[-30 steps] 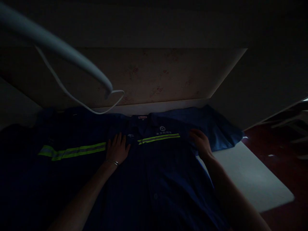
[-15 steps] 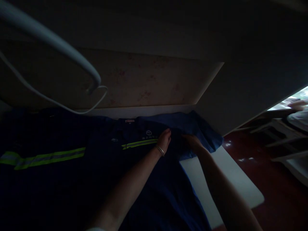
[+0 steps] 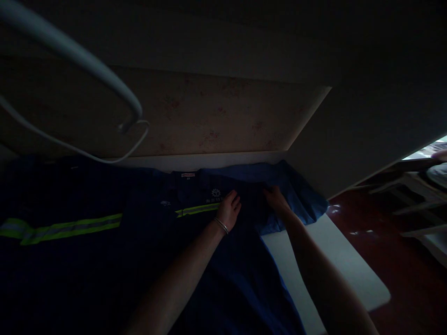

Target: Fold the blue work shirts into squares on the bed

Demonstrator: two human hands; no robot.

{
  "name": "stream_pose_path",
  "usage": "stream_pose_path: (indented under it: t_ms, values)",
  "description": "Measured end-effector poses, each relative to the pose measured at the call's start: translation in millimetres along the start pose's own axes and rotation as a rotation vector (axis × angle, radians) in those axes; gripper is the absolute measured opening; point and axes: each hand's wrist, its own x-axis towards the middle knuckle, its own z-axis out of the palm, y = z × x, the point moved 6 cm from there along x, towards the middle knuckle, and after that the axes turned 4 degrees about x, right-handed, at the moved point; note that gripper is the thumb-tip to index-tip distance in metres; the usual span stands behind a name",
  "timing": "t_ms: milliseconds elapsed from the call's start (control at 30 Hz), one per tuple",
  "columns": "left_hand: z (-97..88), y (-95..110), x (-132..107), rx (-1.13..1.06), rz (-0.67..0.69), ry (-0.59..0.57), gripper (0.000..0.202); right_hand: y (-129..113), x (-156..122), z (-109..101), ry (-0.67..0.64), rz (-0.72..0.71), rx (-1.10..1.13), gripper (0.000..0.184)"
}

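A dark blue work jacket [image 3: 240, 265] lies spread out with its collar label at the back, a white gear logo on the chest and a yellow-green reflective stripe. My left hand [image 3: 231, 207], with a bracelet at the wrist, rests on its chest beside the logo, fingers laid on the cloth. At the sleeve, my right hand [image 3: 277, 200] has its fingertips closed on the dark fabric. Below that sleeve spreads a lighter blue piece of cloth [image 3: 300, 195]. Another dark blue garment [image 3: 70, 190] with a matching stripe lies to the left.
A white tabletop [image 3: 352, 265] with a rounded corner bears the clothes. A pale curved tube with a thin cord [image 3: 115, 86] hangs at upper left. A dark panel [image 3: 356, 121] rises at right. Beyond are a reddish floor [image 3: 363, 223] and white stools [image 3: 405, 184].
My left hand has slid slightly left and down across the chest, uncovering less of the stripe. My right hand has moved slightly and stays at the sleeve. The view has shifted a little.
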Motion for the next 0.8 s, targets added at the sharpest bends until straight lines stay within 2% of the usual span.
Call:
stream_pose_path:
  t_ms: [100, 167, 300, 433, 533, 633, 800]
  values:
    - [-17.8, 7.8, -17.6, 0.046, -0.010, -0.005, 0.019, -19.2, -20.1, 5.4, -0.019, -0.095, -0.032, 0.054]
    - [-31.2, 11.5, -27.6, 0.105, -0.026, -0.001, 0.018, -40.9, -41.4, 15.4, -0.071, -0.243, -0.110, 0.048]
    - [-51.3, 16.2, -38.0, 0.133, -0.062, 0.039, 0.016, -84.9, -98.7, 54.9, -0.235, -0.528, -0.366, 0.036]
    - [-55.7, 20.4, -35.0, 0.122, -0.044, 0.000, 0.027, -104.9, -142.3, 94.5, -0.345, -0.605, -0.503, 0.034]
    - [-64.6, 25.2, -28.6, 0.196, 0.011, 0.062, 0.027, -106.3, -154.9, 110.5, -0.480, -0.617, -0.450, 0.044]
    - [-74.5, 29.9, -22.5, 0.254, 0.065, 0.126, 0.019, -101.1, -153.8, 109.7, -0.579, -0.635, -0.271, 0.061]
    - [-83.2, 35.8, -12.3, 0.405, 0.165, 0.198, 0.031, -68.4, -134.8, 93.0, -0.450, -0.678, -0.179, 0.052]
